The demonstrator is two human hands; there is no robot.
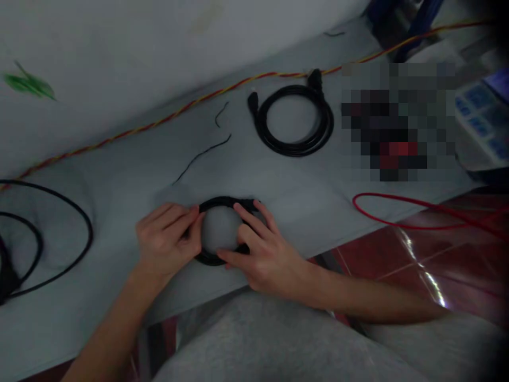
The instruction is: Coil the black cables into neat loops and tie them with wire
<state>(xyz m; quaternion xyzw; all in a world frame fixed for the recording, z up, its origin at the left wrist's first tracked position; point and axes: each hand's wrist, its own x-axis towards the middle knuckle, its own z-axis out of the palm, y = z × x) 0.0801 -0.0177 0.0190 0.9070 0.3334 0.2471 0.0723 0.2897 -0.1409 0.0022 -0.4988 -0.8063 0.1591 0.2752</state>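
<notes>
A coiled black cable (217, 201) lies on the grey table near its front edge, between my two hands. My left hand (169, 233) is closed around the left side of the coil, thumb against fingers. From the right, my right hand (262, 246) grips the coil, with its thumb on the lower part and fingers reaching over the upper part. A dark connector end (248, 203) shows under the right fingertips. Farther back rests a second coiled black cable (296, 151) with a plug at each end. Short black ties (201, 155) lie left of it.
A red and yellow twisted wire (178, 111) runs along the wall. Loose black cable (89, 233) lies at the left. Red cable (377, 195) loops over the table's right front edge. A pixelated patch hides part of the right side, beside a blue-white box (481, 119).
</notes>
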